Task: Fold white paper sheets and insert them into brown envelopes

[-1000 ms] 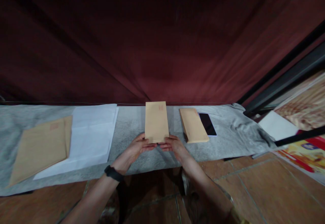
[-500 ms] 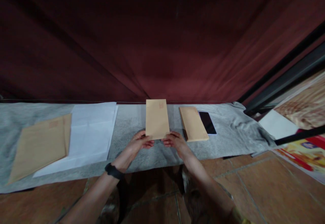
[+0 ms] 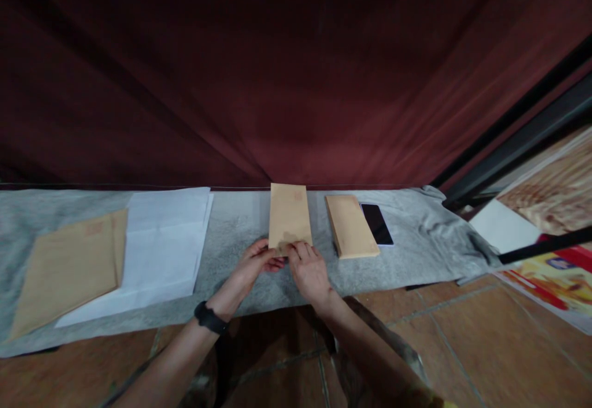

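Note:
A tan paper envelope with a faint reddish mark at its upper right is in front of me, over the grey cloth. My left hand pinches its near left corner, thumb on top and fingers beneath. The fingers of my right hand are bent together over the near edge, close to the left thumb; their tips are partly hidden. Just to the right lies a stack of similar tan envelopes, beside a dark-screened phone.
On the left, more tan envelopes overlap white paper sheets. Grey cloth covers the low surface, with a dark red curtain behind. A black frame and a colourful printed board stand at right, above the tiled floor.
My right hand has moved from the envelope's near right corner to the left, its fingers now over the near edge. The left hand keeps its corner. The envelope has shifted slightly right.

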The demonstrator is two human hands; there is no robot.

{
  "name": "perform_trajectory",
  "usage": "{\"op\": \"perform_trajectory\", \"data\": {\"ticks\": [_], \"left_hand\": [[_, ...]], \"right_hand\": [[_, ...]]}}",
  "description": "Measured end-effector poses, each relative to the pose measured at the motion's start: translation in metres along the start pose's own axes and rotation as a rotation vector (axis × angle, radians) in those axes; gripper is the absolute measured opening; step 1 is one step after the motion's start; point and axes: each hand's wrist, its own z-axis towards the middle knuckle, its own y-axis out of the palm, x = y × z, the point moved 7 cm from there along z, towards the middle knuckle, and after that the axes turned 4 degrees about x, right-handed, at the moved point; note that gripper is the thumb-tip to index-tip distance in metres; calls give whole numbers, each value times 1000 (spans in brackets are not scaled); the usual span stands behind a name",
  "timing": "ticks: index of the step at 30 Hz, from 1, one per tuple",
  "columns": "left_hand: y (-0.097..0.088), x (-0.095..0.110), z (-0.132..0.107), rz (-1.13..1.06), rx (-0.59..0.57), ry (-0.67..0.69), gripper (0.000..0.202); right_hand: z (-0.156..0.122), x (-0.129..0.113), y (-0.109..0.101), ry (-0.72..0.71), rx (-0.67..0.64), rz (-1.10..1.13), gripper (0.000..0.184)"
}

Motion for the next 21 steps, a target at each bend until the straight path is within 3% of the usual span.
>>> {"op": "perform_trajectory", "data": {"ticks": [5, 9, 12, 15, 18, 21], "left_hand": [[5, 12, -7, -60, -18, 37, 49], [7, 15, -9, -94, -58, 28, 58], [7, 10, -8, -76, -50, 18, 60], [10, 0, -9, -74, -53, -11, 60], [18, -7, -11, -91, -100, -30, 55], [23, -10, -10, -104, -125, -19, 50]], "right_hand": [[2, 4, -11, 11, 33, -45, 25], [5, 27, -30, 157, 197, 97, 20], [4, 57, -37, 412, 413, 455, 17], [-1, 77, -16, 704, 541, 1017, 16], [-5, 66, 17, 880, 472, 1483, 25], [-10, 46, 37, 961, 374, 1696, 28]]}}
